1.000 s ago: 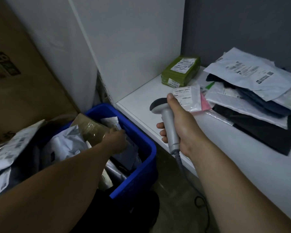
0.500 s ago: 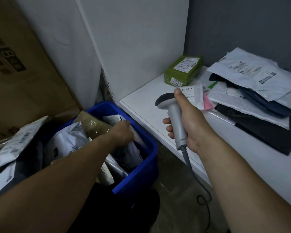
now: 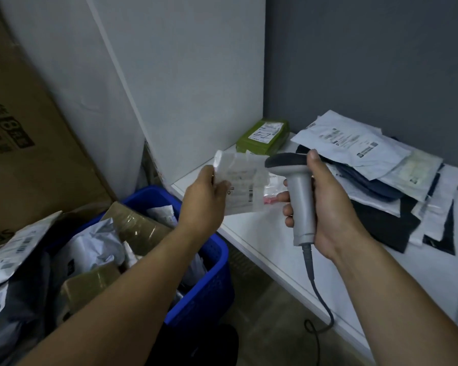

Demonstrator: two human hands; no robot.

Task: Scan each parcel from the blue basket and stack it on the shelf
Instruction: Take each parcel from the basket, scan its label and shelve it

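Note:
My left hand [image 3: 205, 199] grips a small white parcel [image 3: 242, 186] with a printed label, held up above the blue basket's [image 3: 209, 281] far corner. The parcel's label faces the head of a grey corded scanner [image 3: 299, 196], which my right hand [image 3: 328, 207] grips by the handle just to the right. The basket on the floor at lower left is full of several bags and taped brown boxes. The white shelf [image 3: 262, 241] lies behind and to the right of both hands.
A green parcel [image 3: 263, 137] sits at the shelf's back corner. Several flat white, dark and blue bags [image 3: 376, 175] are piled on the shelf's right. A large cardboard box [image 3: 24, 143] leans at the left. The scanner cable [image 3: 320, 307] hangs down to the floor.
My left hand has come up out of the basket holding the white parcel and brought it in front of the scanner. My right hand has shifted the scanner slightly right and up.

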